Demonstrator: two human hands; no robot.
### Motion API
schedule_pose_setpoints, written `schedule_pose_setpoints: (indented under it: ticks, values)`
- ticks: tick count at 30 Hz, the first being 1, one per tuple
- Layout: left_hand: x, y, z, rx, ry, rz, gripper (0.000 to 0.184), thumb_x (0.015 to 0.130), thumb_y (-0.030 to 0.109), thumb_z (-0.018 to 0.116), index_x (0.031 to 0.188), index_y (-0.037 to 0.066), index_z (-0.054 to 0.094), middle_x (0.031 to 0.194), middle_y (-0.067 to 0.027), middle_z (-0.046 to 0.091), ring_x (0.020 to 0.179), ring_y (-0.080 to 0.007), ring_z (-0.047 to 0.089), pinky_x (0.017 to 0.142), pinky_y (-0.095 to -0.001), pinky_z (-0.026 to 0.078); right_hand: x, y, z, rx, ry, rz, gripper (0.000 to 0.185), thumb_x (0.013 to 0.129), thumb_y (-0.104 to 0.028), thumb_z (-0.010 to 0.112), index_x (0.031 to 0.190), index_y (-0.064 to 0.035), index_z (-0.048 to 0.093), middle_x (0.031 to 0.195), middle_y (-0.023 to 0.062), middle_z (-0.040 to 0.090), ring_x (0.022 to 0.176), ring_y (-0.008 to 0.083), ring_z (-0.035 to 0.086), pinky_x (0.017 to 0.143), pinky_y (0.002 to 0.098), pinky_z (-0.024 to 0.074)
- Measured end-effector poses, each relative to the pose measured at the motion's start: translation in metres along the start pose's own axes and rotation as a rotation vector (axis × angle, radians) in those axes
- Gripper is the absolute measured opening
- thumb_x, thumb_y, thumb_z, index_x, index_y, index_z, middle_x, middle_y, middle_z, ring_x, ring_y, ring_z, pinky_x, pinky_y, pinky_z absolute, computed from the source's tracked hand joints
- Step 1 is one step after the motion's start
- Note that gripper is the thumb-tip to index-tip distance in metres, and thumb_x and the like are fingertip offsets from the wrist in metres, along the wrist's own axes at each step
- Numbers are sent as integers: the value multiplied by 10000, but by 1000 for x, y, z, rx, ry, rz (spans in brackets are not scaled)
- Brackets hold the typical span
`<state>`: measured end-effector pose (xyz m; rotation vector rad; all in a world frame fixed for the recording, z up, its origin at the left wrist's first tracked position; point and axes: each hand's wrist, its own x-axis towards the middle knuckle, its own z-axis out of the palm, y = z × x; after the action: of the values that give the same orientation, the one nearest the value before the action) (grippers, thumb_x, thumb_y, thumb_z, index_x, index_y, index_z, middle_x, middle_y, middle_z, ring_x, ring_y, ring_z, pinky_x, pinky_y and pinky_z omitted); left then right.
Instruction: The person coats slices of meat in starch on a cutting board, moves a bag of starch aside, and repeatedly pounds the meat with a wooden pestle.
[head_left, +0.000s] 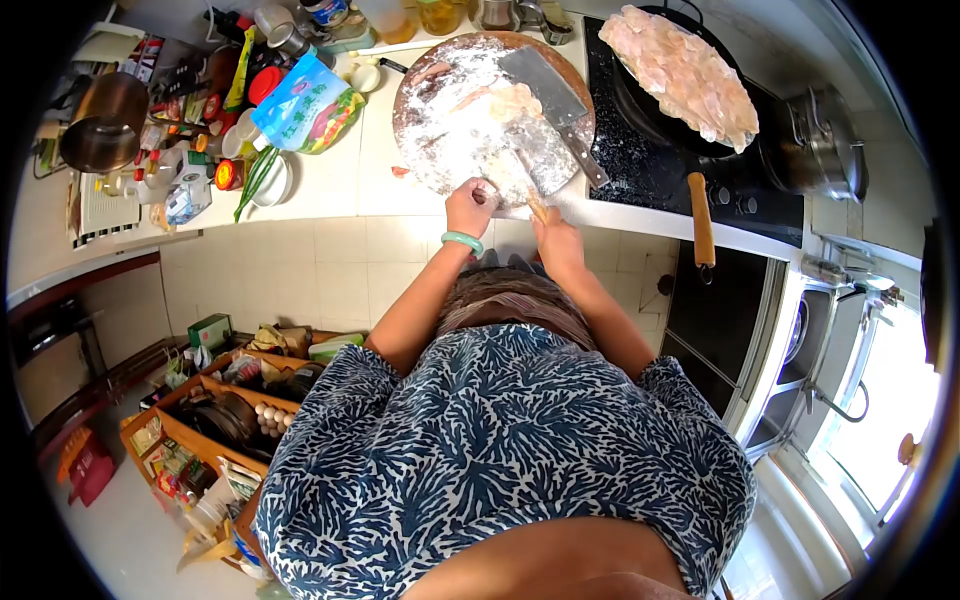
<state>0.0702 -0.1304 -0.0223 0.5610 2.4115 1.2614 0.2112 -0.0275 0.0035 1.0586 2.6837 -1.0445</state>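
A round wooden board (409, 129), thickly dusted with white powder, lies on the counter in front of me. At its near edge my left hand (470, 207), with a green bangle on the wrist, has its fingers curled in a pinch; what they hold, if anything, is unclear. My right hand (559, 245) is closed around a wooden-handled tool (539, 209), whose far end lies over the powdered board and is hard to make out. A cleaver (545, 84) rests on the board's right side. Beside its blade is a pale, thin floured slice (514, 103).
Right of the board, many pale slices (680, 75) are heaped over a black pan (640, 105) on the stove (625, 180). Its wooden handle (701, 215) juts past the counter edge. Left are a blue bag (300, 105), green onions (258, 183), and several jars. A metal pot (820, 145) stands far right.
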Motion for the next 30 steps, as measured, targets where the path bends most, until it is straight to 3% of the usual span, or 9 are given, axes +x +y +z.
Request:
schedule_pose_setpoints:
  ticks: [9, 11, 13, 15, 16, 19, 23, 27, 30]
  values:
    - [0, 2, -8, 12, -39, -62, 215, 726, 137, 714, 864, 6, 615, 672, -58, 612, 581, -110, 566, 538, -252, 465, -2, -6, 7, -91, -59, -13, 341, 897, -332, 461, 975, -1, 458, 707, 222, 611, 691, 414, 601, 658, 497, 464]
    - [6, -7, -8, -128, 22, -91, 178, 771, 130, 676, 884, 8, 611, 655, -51, 606, 564, -107, 563, 507, -253, 451, -3, -2, 8, -112, -81, -12, 338, 896, -334, 462, 964, -3, 467, 704, 218, 611, 691, 410, 602, 663, 497, 461]
    - [14, 2, -12, -75, 46, -77, 154, 784, 112, 652, 886, 6, 610, 708, -82, 613, 599, -143, 582, 536, -261, 459, -7, -1, 7, -27, -19, -57, 338, 901, -334, 456, 949, -1, 481, 693, 219, 605, 679, 399, 602, 654, 485, 461]
    - [22, 6, -12, 184, 202, 287, 198, 746, 116, 676, 905, 18, 611, 786, -124, 597, 681, -221, 591, 613, -304, 472, -14, -3, -1, 48, 40, 7, 347, 906, -337, 452, 931, 7, 489, 683, 219, 601, 666, 394, 599, 641, 475, 458]
    - [27, 14, -10, 263, 149, 367, 261, 704, 126, 697, 931, 35, 605, 838, -154, 565, 756, -303, 562, 692, -359, 466, -15, -5, -6, 124, 106, 72, 358, 911, -340, 447, 914, 15, 498, 674, 219, 597, 653, 389, 596, 628, 466, 456]
    - [44, 21, 6, 331, 35, 476, 290, 693, 135, 702, 947, 46, 596, 828, -153, 546, 778, -332, 544, 717, -386, 461, -12, 8, -19, 374, 110, 74, 387, 921, -348, 436, 869, 28, 511, 659, 209, 592, 631, 382, 587, 602, 451, 447]
    - [57, 31, 10, 509, -168, 158, 266, 671, 136, 704, 907, 53, 615, 797, -144, 617, 749, -322, 593, 704, -374, 483, -14, 13, -30, 396, 133, 116, 393, 926, -330, 436, 817, 37, 525, 638, 208, 573, 612, 372, 585, 572, 437, 433]
    - [65, 32, 9, 537, -258, 149, 181, 672, 129, 688, 832, 55, 645, 789, -135, 643, 715, -300, 614, 690, -357, 490, -16, 21, -27, 430, 143, 98, 402, 927, -335, 432, 811, 38, 527, 624, 197, 568, 593, 353, 583, 562, 423, 432]
    - [66, 44, 7, 342, -89, 242, 112, 683, 98, 658, 786, 55, 661, 778, -130, 643, 661, -289, 607, 662, -341, 491, -20, 23, -26, 496, 163, 90, 401, 921, -340, 451, 832, 43, 529, 619, 201, 578, 584, 356, 586, 561, 428, 439]
